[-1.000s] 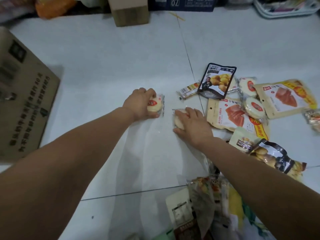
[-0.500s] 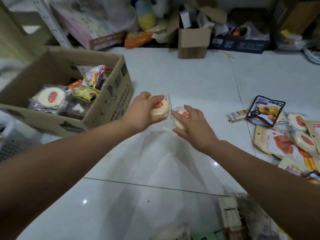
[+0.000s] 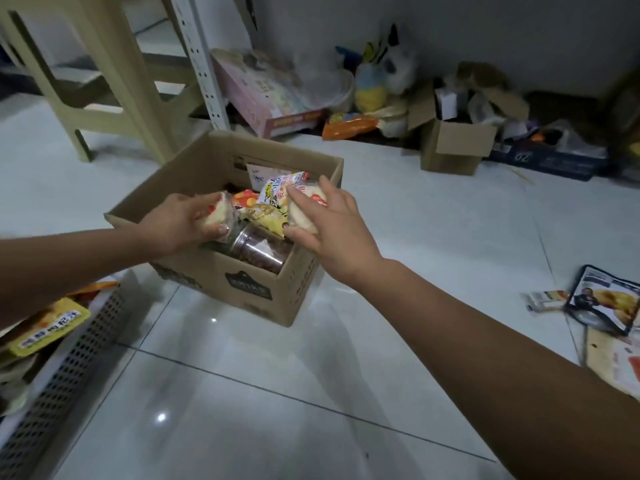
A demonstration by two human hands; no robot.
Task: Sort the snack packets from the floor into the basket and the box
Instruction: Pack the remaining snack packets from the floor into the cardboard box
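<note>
Two wrapped snacks are being held over the open cardboard box (image 3: 249, 292), which is standing on the white tiled floor (image 3: 433, 237). A pale cake packet (image 3: 219, 213) is being gripped by the left hand (image 3: 176, 221), with the fingers curled round the wrapper and the thumb lying beneath it, above the near-left part of the box. A second cake packet (image 3: 304, 211) of the same kind is being pinched by the right hand (image 3: 334, 233) between thumb and fingers, over the right side of the opening. Inside the box, a clear jar (image 3: 259, 249) with dark contents is lying on its side against the near wall, and a yellow and white packet (image 3: 273, 199) is being propped behind it, between the two hands. At the lower left, a yellow packet (image 3: 48, 325) is being kept in a white perforated basket (image 3: 69, 358) near the box. Well apart, at the right edge, a black pouch (image 3: 604, 303), a small bar packet (image 3: 545, 299) just beside it and an orange pouch (image 3: 620, 362) are lying flat on the floor. A beige stool (image 3: 104, 81) is standing behind the box.
</note>
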